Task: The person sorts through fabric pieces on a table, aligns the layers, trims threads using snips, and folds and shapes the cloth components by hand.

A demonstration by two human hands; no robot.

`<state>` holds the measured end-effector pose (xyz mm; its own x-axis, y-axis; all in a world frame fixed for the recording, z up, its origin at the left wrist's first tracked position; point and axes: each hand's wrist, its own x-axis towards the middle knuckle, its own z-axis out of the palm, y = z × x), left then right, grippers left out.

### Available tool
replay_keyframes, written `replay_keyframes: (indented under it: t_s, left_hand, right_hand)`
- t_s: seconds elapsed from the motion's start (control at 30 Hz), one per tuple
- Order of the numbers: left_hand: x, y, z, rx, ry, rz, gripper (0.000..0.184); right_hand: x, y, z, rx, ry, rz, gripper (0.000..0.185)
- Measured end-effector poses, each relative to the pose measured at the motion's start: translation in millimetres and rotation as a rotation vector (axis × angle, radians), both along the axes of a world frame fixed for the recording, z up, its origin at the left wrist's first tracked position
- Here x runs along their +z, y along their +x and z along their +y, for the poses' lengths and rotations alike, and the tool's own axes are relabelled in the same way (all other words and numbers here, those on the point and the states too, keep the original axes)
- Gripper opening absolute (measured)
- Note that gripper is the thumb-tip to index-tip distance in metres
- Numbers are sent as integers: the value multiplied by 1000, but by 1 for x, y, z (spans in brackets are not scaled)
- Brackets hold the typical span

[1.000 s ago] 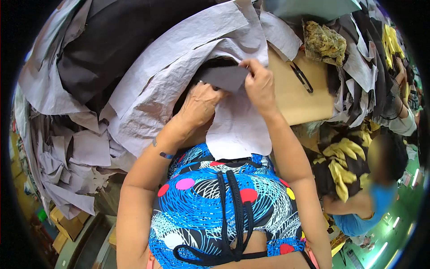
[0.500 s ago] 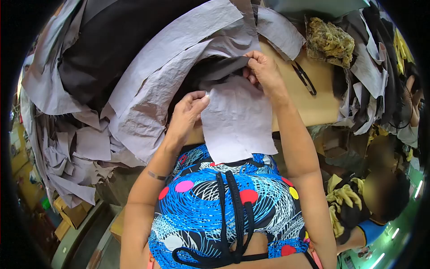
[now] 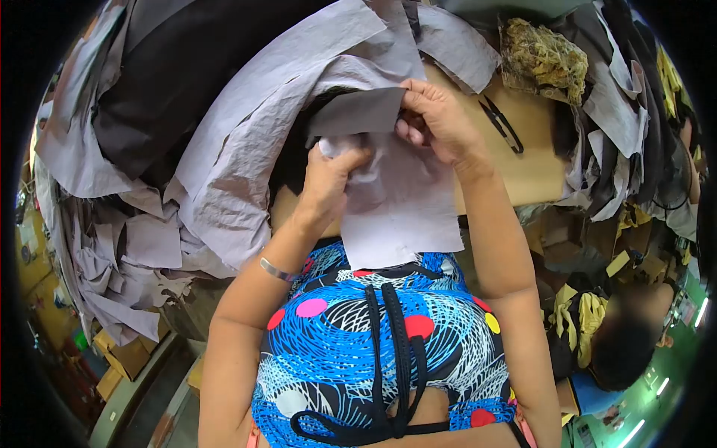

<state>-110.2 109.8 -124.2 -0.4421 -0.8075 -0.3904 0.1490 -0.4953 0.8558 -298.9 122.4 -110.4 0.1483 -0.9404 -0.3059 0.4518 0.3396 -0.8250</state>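
A light grey fabric piece (image 3: 403, 213) hangs over the table's near edge toward my lap, its top part turned to show a dark grey side (image 3: 358, 112). My right hand (image 3: 433, 119) pinches the upper right corner of this piece between thumb and fingers. At its left edge, my left hand (image 3: 332, 175) grips the fabric, the thumb lying across the light side and the fingertips partly hidden by cloth. Behind both hands lies a long curved stack of grey cloth (image 3: 246, 142).
Black thread snips (image 3: 502, 125) lie on the tan tabletop (image 3: 515, 172) at right. Beyond them sits a clear bag of yellowish scraps (image 3: 545, 60). Cut pieces (image 3: 153, 240) heap up at left, and more cloth (image 3: 620, 112) hangs at right. Another person (image 3: 624, 336) is at lower right.
The dark flap has been spread wider and now faces me. My left hand has shifted in under it, its thumb moving right over the light cloth. My right hand still pinches the corner.
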Motion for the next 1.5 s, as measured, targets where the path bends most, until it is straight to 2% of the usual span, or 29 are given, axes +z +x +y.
replay_keyframes:
  t_s: [0.07,0.1,0.2,0.3,0.43,0.53,0.6,0.7,0.8,0.93,1.03,1.13,1.3,1.4,1.5]
  left_hand:
    - [-1,6,7,-8,-28,-12,27]
    - [5,2,12,57,-3,11,19]
    - [8,0,13,80,-7,-16,18]
    - [1,2,12,53,46,-13,20]
    - [-8,8,12,5,135,44,26]
    - [1,2,14,23,303,130,29]
    - [0,0,12,56,464,182,29]
    - [-5,1,6,-6,534,104,30]
    - [-6,1,8,-10,529,157,31]
    - [0,-4,14,24,343,210,31]
    - [-6,-2,14,28,226,190,32]
    - [-9,0,13,47,153,197,33]
    - [-12,3,14,99,-54,253,29]
    - [-7,5,10,73,-220,197,29]
    - [-11,6,8,93,-170,164,28]
  right_hand:
    - [7,5,5,-118,54,-105,11]
    - [10,9,7,-174,80,-157,11]
    - [16,21,11,-342,38,-264,8]
    - [-1,22,16,-287,-126,-187,7]
    - [1,21,22,-125,-167,89,26]
    - [3,25,24,-104,-198,225,27]
    - [3,28,26,-142,-186,178,28]
    - [-1,27,28,-172,-197,137,27]
    - [-3,27,32,-214,-206,150,23]
    - [0,34,41,-343,-313,388,15]
    - [11,41,50,-358,-395,804,10]
    - [9,48,54,-403,-615,1357,10]
    - [8,62,50,-403,-547,1397,13]
    - [10,65,44,-408,-518,1400,14]
    - [13,64,39,-390,-505,1416,14]
